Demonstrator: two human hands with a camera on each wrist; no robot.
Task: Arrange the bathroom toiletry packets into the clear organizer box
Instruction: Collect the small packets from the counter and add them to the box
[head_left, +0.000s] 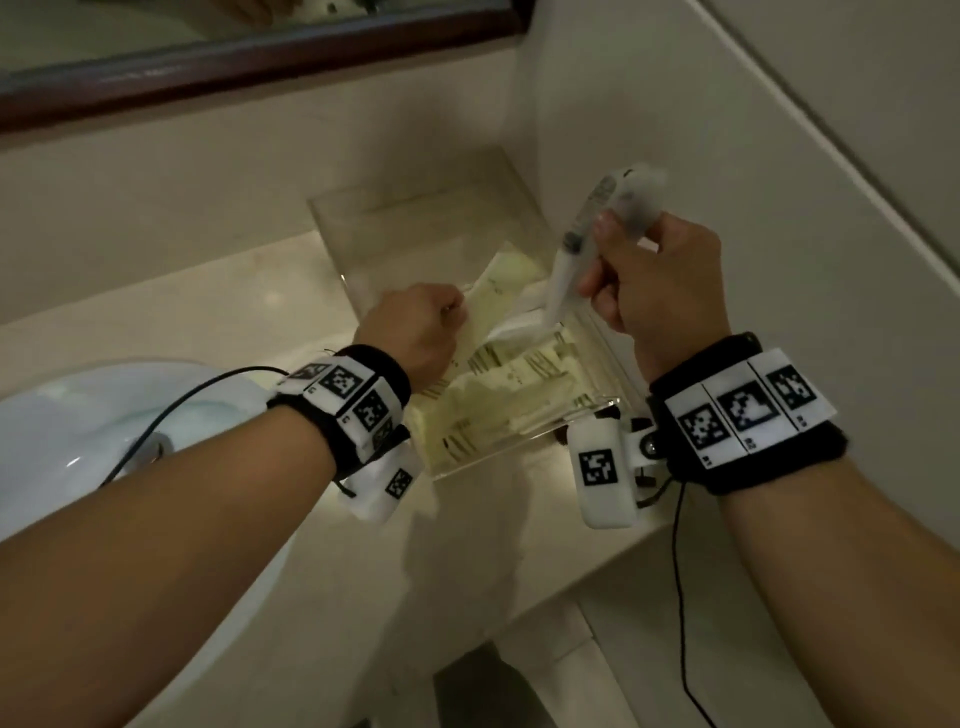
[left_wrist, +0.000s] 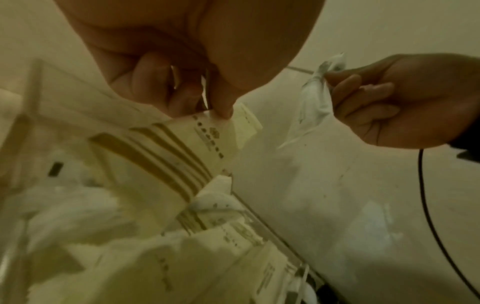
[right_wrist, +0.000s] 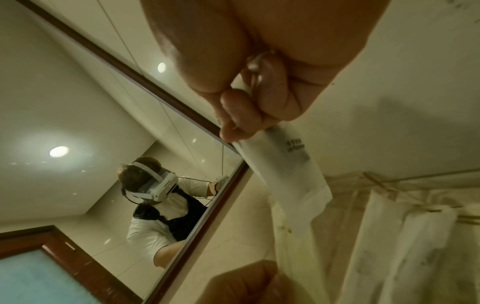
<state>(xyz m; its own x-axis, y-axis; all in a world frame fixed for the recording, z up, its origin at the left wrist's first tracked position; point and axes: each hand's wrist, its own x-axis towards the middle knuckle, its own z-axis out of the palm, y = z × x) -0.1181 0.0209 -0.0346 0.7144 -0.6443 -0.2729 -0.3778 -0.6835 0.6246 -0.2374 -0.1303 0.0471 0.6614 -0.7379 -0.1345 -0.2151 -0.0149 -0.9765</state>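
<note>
The clear organizer box (head_left: 524, 218) sits on the pale stone bench (head_left: 218, 291) in the corner against the tiled wall (head_left: 779, 156), to the right of a white washbasin (head_left: 78, 415). Its near half holds a loose pile of cream toiletry packets (head_left: 509, 384) printed with gold stripes, some lying flat and some leaning on one another. The left hand (head_left: 415, 332) reaches into the box from the near left, its fingers (left_wrist: 223, 102) and thumb pinching the upper edge of one striped cream packet (left_wrist: 207, 139) that stands tilted among the others. The right hand (head_left: 660, 280) is raised above the right side of the box, its fingers (right_wrist: 239, 115) curled tight round a long frosted-plastic packet (head_left: 587, 239) with dark print on it; the packet hangs slanted, its lower tip just over the pile and its upper end sticking out past the knuckles. A dark-framed mirror (head_left: 260, 47) runs along the wall behind the bench, and both wrists wear black bands with square printed markers.
</note>
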